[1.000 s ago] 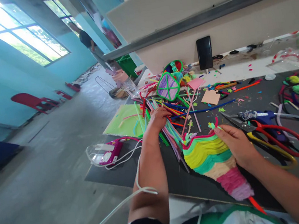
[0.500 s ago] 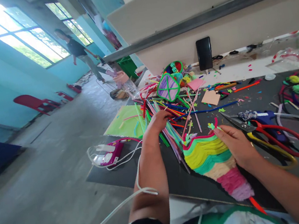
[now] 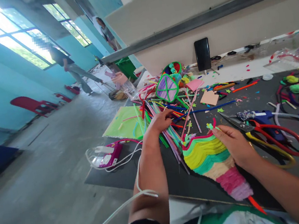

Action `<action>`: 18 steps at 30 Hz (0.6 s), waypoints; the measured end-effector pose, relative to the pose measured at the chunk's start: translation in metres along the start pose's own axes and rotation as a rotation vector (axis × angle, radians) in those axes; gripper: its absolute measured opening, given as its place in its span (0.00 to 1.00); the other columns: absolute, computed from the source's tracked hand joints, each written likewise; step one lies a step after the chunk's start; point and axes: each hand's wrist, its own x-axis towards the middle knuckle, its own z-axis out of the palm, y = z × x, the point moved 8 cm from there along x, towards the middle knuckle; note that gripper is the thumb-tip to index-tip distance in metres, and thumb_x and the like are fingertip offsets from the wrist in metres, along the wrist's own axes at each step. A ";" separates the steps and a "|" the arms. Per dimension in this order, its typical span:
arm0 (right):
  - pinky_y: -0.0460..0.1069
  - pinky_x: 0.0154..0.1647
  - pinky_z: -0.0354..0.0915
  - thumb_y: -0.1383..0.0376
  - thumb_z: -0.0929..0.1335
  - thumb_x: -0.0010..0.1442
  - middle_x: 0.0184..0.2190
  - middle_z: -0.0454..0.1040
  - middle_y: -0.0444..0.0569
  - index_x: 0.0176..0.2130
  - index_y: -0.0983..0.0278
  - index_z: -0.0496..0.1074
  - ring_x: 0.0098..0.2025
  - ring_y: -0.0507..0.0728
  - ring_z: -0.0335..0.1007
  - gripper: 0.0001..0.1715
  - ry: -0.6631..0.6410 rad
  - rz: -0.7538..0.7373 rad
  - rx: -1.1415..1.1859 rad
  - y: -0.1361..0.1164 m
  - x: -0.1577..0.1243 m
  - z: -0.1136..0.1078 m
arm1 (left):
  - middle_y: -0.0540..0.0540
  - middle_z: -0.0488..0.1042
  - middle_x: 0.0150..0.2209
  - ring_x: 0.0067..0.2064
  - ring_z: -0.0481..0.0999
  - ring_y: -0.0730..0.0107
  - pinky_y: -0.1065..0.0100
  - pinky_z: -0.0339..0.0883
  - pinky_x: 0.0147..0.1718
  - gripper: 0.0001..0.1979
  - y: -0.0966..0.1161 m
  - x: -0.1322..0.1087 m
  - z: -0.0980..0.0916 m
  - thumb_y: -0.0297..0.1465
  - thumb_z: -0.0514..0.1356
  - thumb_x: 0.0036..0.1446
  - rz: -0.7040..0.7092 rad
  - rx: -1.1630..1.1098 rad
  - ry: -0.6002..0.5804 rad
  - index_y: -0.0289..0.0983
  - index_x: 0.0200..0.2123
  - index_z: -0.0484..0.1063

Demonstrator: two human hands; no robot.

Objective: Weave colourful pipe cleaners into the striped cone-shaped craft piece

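Observation:
My right hand (image 3: 234, 144) pinches the upper right edge of a fan-shaped pipe-cleaner craft (image 3: 210, 163), banded in pink, mint, yellow, teal, beige and lilac, with a red stem at its lower tip. Small green and pink twists stick up along its top edge. My left hand (image 3: 161, 120) is down in a heap of loose pipe cleaners (image 3: 171, 142), its fingers curled and drawn together. Whatever lies between those fingertips cannot be made out. Large scissors (image 3: 281, 136) with red and yellow handles lie right of my right hand, half open, over a blue glue gun (image 3: 272, 123).
Behind the heap lies a green-rimmed purple craft (image 3: 167, 88). A black phone (image 3: 203, 54) leans on the partition. On the left are a green sheet (image 3: 124, 123) and a magenta device (image 3: 111, 156) with white cable, which also crosses my left forearm. Two people are in the background.
My left hand has shifted slightly right within the pipe cleaners. The right hand keeps its hold on the craft. In the background one person has moved, and another has come into sight by the doorway.

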 end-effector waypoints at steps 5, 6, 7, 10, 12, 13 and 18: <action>0.48 0.26 0.63 0.49 0.72 0.51 0.23 0.76 0.41 0.33 0.58 0.76 0.25 0.55 0.70 0.17 0.024 -0.001 -0.030 0.001 0.001 -0.002 | 0.46 0.77 0.48 0.50 0.74 0.64 0.64 0.65 0.51 0.17 0.007 0.005 0.003 0.27 0.54 0.57 0.064 0.097 0.050 0.41 0.48 0.75; 0.48 0.26 0.63 0.48 0.72 0.51 0.24 0.76 0.42 0.33 0.59 0.76 0.26 0.56 0.71 0.18 0.028 -0.007 -0.045 0.001 0.001 -0.003 | 0.46 0.77 0.47 0.50 0.74 0.65 0.64 0.65 0.51 0.15 0.008 0.006 0.005 0.27 0.55 0.57 0.088 0.106 0.051 0.41 0.46 0.75; 0.48 0.26 0.63 0.47 0.72 0.50 0.24 0.76 0.42 0.33 0.59 0.76 0.26 0.56 0.71 0.19 0.032 -0.014 -0.057 0.001 0.001 -0.003 | 0.47 0.77 0.46 0.49 0.73 0.65 0.64 0.65 0.51 0.14 0.010 0.007 0.006 0.26 0.55 0.57 0.110 0.109 0.055 0.40 0.44 0.76; 0.48 0.26 0.64 0.46 0.72 0.49 0.24 0.77 0.43 0.34 0.59 0.77 0.27 0.57 0.72 0.21 0.046 -0.033 -0.086 0.000 0.002 -0.005 | 0.46 0.76 0.42 0.48 0.73 0.66 0.65 0.65 0.50 0.11 0.017 0.007 0.006 0.26 0.55 0.57 0.173 0.113 0.084 0.39 0.40 0.76; 0.48 0.26 0.64 0.47 0.72 0.49 0.24 0.77 0.43 0.35 0.59 0.77 0.27 0.57 0.72 0.21 0.055 -0.043 -0.102 -0.001 0.002 -0.006 | 0.45 0.75 0.39 0.46 0.73 0.66 0.65 0.65 0.49 0.10 0.023 0.006 0.002 0.26 0.54 0.58 0.206 0.116 0.098 0.37 0.38 0.75; 0.48 0.26 0.64 0.47 0.72 0.50 0.24 0.77 0.43 0.35 0.59 0.77 0.27 0.57 0.71 0.21 0.058 -0.046 -0.107 -0.001 0.002 -0.007 | 0.45 0.75 0.39 0.45 0.73 0.66 0.65 0.66 0.48 0.09 0.026 0.005 0.000 0.26 0.54 0.58 0.216 0.116 0.103 0.37 0.37 0.75; 0.48 0.26 0.64 0.46 0.71 0.51 0.23 0.76 0.42 0.33 0.59 0.76 0.27 0.56 0.71 0.21 0.051 -0.043 -0.108 -0.002 0.001 -0.005 | 0.44 0.73 0.42 0.46 0.72 0.66 0.64 0.66 0.49 0.08 0.052 -0.007 -0.030 0.26 0.55 0.58 0.244 0.036 0.222 0.37 0.37 0.74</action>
